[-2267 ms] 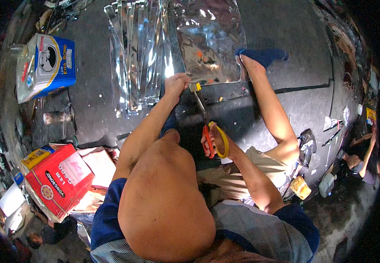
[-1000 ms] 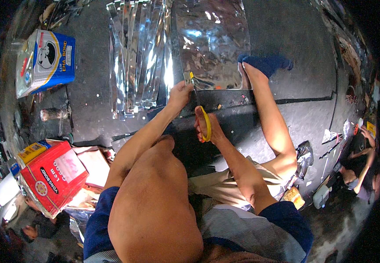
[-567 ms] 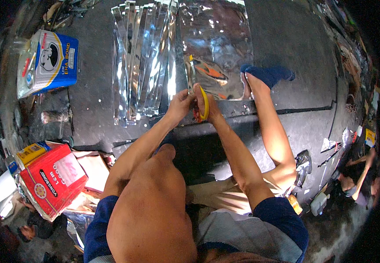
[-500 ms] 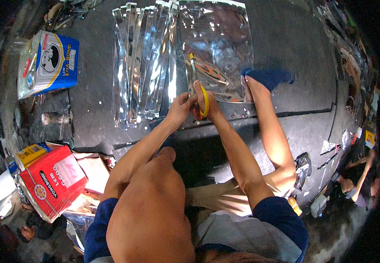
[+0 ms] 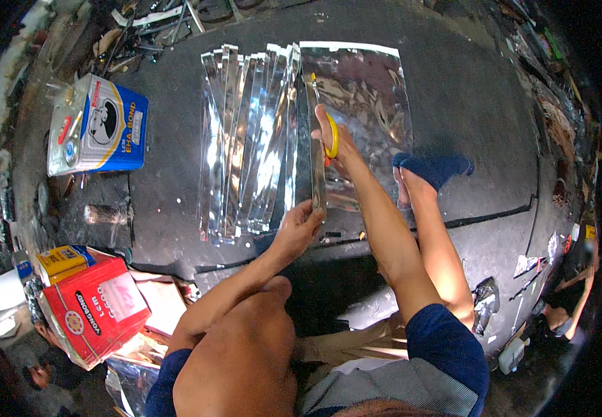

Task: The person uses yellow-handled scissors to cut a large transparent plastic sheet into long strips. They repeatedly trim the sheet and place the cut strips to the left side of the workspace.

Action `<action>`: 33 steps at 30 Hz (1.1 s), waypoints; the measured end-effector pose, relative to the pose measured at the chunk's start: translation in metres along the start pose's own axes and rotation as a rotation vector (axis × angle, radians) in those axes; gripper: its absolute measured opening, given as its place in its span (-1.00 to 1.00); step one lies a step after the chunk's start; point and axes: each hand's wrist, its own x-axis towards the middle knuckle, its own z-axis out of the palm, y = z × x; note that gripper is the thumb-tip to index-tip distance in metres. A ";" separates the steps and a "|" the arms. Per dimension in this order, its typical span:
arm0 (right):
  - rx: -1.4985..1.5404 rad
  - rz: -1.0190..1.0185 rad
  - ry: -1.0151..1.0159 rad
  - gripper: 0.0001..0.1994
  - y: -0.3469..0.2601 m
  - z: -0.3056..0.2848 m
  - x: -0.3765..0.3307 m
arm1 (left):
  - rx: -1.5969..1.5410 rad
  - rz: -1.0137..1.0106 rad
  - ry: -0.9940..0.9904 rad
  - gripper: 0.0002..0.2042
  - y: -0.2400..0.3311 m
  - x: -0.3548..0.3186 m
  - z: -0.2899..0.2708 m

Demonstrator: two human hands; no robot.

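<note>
My right hand (image 5: 341,142) is closed round a pair of scissors with a yellow handle (image 5: 334,136). The blades point away from me, at the left side of a shiny clear plastic sheet (image 5: 370,104) with a white far edge. Down that side runs a narrow strip (image 5: 318,174), its near end pinched in my left hand (image 5: 299,226). Whether the strip is still joined at its far end is hard to see. Just left lie several loose shiny strips (image 5: 245,146), overlapping side by side. My foot in a dark blue sock (image 5: 434,169) rests at the sheet's right edge.
A blue and white tin (image 5: 120,132) stands at the left, with a small cylindrical object (image 5: 105,214) nearer me. A red box (image 5: 99,309) is at the lower left. Another person (image 5: 562,320) appears at the far right, beyond a crumpled black bag (image 5: 486,299).
My right hand and the scissors have moved away from me along the sheet. My left hand, then beside them, now pinches the strip's near end. The whole view has shifted slightly.
</note>
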 end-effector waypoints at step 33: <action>0.467 -0.096 -0.081 -0.24 -0.061 -0.052 0.054 | 1.145 0.547 0.729 -0.56 0.019 -0.038 -0.085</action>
